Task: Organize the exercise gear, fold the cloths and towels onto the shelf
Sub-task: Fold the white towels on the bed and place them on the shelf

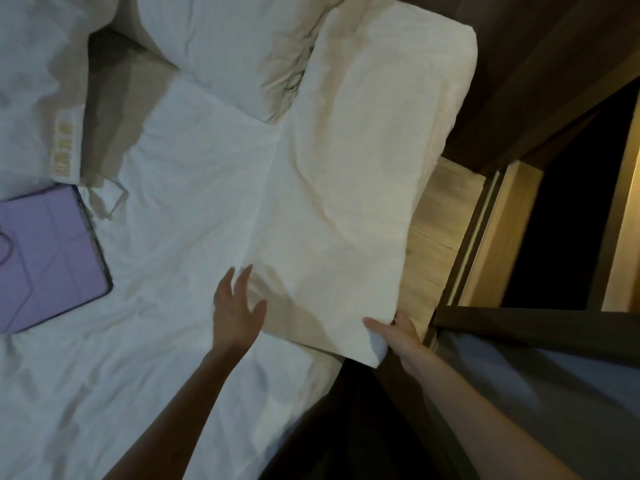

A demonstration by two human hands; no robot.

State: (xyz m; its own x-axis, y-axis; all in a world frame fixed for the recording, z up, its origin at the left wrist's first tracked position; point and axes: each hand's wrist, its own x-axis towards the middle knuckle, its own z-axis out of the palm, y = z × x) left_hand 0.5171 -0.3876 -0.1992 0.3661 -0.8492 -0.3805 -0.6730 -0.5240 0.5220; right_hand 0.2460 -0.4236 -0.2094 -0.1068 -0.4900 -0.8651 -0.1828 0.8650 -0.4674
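Rumpled bed [166, 216]: your right hand [403, 336] pinches the towel [346, 202], left hand [235, 306] spread open; the overhanging corner may slip floorward.

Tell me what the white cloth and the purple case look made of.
The white cloth: soft woven fabric, perhaps cotton, matte; it creases and drapes limply. The purple case: likely smooth plastic or faux leather, matte; flat panels with crisp fold lines.
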